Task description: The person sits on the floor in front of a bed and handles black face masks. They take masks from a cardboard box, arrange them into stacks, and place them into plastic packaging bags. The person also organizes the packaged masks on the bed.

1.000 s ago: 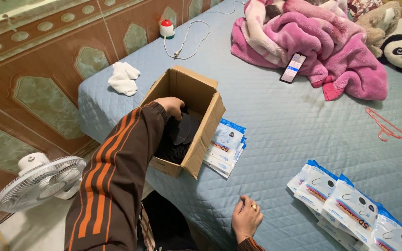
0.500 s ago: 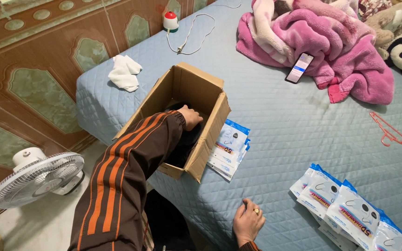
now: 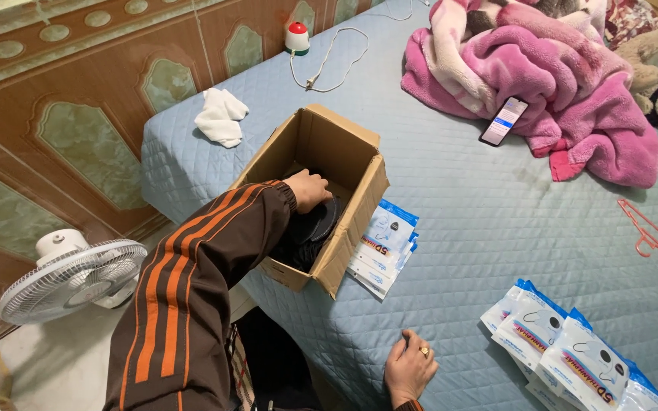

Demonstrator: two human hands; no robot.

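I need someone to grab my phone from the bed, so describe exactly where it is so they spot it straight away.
Look at the quilted blue bed, toward the heap of pink blanket near the stuffed toys. The smartphone lies at the blanket's near edge, tilted, half on the fleece. It is the only dark slim rectangle with a lit screen there, unlike the white and blue packets beside the cardboard box.

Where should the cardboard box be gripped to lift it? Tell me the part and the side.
Grip the cardboard box by its two long walls, coming from above: the top is open and flaps stand up, so the wall edges are exposed. The left hand is already inside, on dark items.
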